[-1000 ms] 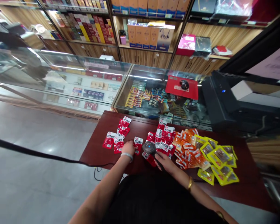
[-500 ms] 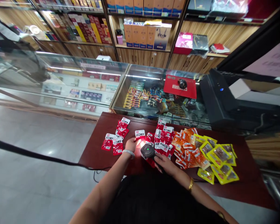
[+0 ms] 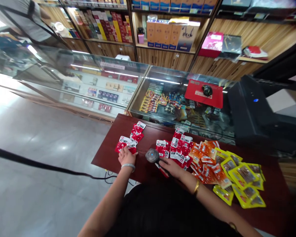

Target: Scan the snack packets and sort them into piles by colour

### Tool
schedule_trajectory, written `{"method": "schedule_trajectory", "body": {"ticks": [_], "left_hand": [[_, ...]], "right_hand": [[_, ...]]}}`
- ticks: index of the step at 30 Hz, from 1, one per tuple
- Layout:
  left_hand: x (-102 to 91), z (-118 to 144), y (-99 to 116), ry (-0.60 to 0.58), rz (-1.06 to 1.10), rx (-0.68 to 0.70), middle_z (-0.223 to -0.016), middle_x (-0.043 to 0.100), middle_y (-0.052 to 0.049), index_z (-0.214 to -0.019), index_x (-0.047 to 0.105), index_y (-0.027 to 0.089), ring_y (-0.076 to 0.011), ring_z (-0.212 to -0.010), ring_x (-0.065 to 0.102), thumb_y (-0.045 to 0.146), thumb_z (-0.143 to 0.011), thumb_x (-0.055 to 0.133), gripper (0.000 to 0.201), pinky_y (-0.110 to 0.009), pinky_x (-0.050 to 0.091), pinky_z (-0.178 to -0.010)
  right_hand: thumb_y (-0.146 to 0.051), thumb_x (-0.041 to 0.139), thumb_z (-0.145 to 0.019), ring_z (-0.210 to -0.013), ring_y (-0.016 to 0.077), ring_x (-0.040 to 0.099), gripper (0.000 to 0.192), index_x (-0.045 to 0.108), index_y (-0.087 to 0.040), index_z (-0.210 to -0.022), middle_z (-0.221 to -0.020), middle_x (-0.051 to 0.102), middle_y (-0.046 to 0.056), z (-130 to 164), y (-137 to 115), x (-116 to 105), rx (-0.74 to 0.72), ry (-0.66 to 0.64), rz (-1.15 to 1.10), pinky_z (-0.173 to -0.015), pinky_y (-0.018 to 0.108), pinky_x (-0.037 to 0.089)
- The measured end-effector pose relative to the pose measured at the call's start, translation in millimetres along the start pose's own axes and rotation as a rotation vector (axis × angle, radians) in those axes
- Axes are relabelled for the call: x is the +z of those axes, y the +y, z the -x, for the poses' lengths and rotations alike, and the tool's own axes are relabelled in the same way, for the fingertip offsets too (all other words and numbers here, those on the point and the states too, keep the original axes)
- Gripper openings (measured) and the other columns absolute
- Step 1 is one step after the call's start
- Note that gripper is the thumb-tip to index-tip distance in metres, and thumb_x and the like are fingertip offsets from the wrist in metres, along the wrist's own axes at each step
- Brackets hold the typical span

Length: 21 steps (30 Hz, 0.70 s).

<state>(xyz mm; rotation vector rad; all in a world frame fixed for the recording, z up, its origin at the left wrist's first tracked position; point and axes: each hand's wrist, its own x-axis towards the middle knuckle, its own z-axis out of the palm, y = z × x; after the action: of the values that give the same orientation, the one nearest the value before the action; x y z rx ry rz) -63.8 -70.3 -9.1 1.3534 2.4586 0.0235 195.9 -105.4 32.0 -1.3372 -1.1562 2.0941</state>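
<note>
My right hand (image 3: 172, 167) is wrapped around the handle of a black barcode scanner (image 3: 152, 155), whose head shows a small blue light. My left hand (image 3: 126, 157) rests over red-and-white snack packets (image 3: 122, 142) at the left of the brown table, its thumb apart from the fingers. The hand partly covers the packets beneath it. Beyond them lie further red packets (image 3: 137, 130), overlapping in a column. Between my hands and to the right, another group of red packets (image 3: 181, 144) is spread, some close to the scanner and right hand.
Orange packets (image 3: 207, 161) and yellow packets (image 3: 244, 174) lie to the right on the brown table (image 3: 106, 148). Behind stands a glass display counter (image 3: 138, 95) bearing a red mat (image 3: 199, 95). A dark monitor (image 3: 246, 108) stands at right. A black cable (image 3: 64, 169) crosses the left side.
My left hand has moved left from beside the scanner to the left packets. The scanner's bright beam is gone and its light turned from green to blue. The view has shifted left.
</note>
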Motion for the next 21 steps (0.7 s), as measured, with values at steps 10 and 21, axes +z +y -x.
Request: {"method": "schedule_trajectory", "body": {"ticks": [10,21], "left_hand": [[12.5,-19,-17,-0.296,0.314,0.076,-0.069,0.063,-0.002,-0.077,0.060,0.020,-0.0158,-0.065,0.059,0.049,-0.084,0.052,0.031,-0.025,0.038,-0.059],[21.0,-20,33,-0.248,0.442,0.260,-0.059,0.053,0.002,-0.066,0.053,0.018,-0.0109,-0.057,0.048,0.041,-0.084,0.055,0.029,-0.023,0.034,-0.056]], "right_hand": [[-0.064,0.058,-0.080,-0.041,0.0098,0.043,0.052,0.063,-0.018,-0.102,-0.051,0.049,-0.006,-13,2,7,-0.002,-0.023,0.015,-0.040,0.022,0.031],[-0.064,0.059,-0.080,-0.037,0.0073,0.037,0.050,0.059,-0.018,-0.099,-0.050,0.047,-0.008,8,-9,-7,-0.022,-0.014,-0.075,-0.038,0.021,0.026]]}}
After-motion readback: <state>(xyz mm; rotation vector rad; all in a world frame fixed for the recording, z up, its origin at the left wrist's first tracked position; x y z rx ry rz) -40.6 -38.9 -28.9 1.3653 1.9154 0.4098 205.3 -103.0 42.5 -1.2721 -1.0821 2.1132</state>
